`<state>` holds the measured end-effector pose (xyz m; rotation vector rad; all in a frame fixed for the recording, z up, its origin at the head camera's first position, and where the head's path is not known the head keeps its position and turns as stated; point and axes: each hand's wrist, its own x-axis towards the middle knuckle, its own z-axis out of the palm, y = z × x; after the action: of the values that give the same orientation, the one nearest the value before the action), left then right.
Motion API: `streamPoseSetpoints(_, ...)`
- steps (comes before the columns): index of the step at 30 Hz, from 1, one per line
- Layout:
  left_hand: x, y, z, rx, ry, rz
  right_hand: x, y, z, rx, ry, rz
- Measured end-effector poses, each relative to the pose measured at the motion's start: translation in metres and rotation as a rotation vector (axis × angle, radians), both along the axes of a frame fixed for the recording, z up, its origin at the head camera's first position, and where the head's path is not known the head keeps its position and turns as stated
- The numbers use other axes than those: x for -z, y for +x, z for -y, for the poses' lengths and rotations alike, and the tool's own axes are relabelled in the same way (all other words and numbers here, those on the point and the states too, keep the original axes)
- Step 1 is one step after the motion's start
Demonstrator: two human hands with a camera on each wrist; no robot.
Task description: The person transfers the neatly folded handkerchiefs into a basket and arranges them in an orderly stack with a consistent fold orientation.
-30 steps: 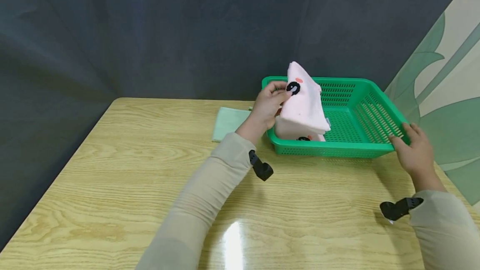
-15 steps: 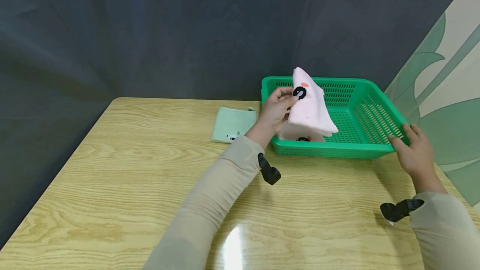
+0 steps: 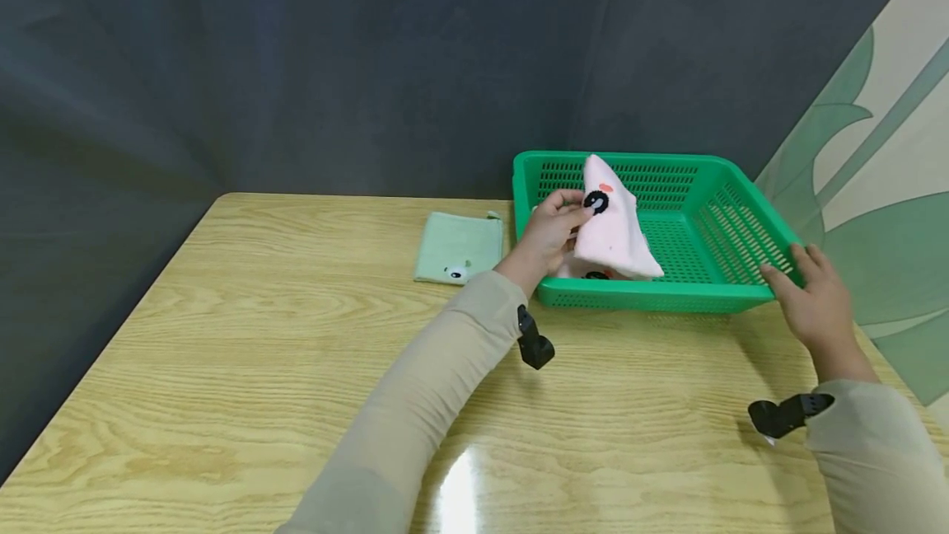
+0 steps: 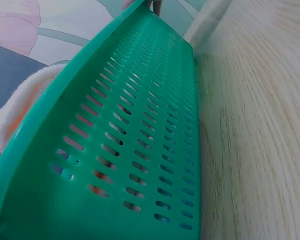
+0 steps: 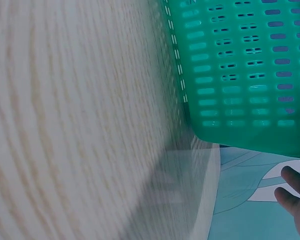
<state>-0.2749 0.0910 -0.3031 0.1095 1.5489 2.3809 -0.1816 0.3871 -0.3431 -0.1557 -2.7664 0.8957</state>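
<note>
My left hand (image 3: 549, 233) pinches a folded pink towel (image 3: 615, 229) with a black eye patch and an orange cheek on it, the thumb on its front. The towel hangs tilted inside the left end of a green plastic basket (image 3: 660, 295). Under it, partly hidden, lies more pink cloth (image 3: 572, 269) with a similar black patch. At the basket's right front corner, my right hand (image 3: 819, 311) grips the rim. In the left wrist view, the perforated basket wall (image 4: 45, 210) covers most of the towel (image 4: 22, 102); some fingers of the right hand (image 5: 297, 200) show in the right wrist view.
A light green folded cloth (image 3: 455, 241) with a small face and a corner loop lies flat on the wooden table (image 3: 222, 336), left of the basket. Behind the table hangs a dark curtain (image 3: 371, 64). A leaf-patterned wall (image 3: 890, 245) stands close on the right.
My left hand has moved right and then lower with the pink towel, deeper into the basket. More of the green cloth now shows. My right hand stays on the rim.
</note>
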Motion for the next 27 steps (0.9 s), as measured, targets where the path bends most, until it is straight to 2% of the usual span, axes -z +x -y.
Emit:
streamPoseSetpoints(5, 0.001, -0.001, -0.001, -0.031, -0.112, 0.006, 0.000, -0.002, 0.000, 0.006, -0.008, 0.000)
streamPoseSetpoints(9, 0.001, -0.002, 0.001, -0.059, -0.221, -0.027, 0.001, -0.004, 0.001, 0.004, -0.005, -0.001)
streamPoseSetpoints(12, 0.000, -0.003, 0.005, -0.063, -0.325, -0.090, 0.002, -0.005, 0.001, 0.001, -0.009, -0.004)
streamPoseSetpoints(19, 0.001, -0.002, 0.013, -0.148, -0.632, -0.290, 0.001, -0.007, 0.002, -0.009, -0.008, -0.004)
streamPoseSetpoints(23, 0.004, 0.000, 0.017, -0.199, -0.680, -0.375, 0.001, -0.008, 0.002, -0.013, -0.014, -0.005)
streamPoseSetpoints(27, 0.008, 0.001, 0.017, -0.254, -0.641, -0.416, -0.002, -0.009, 0.002, -0.020, -0.032, -0.002)
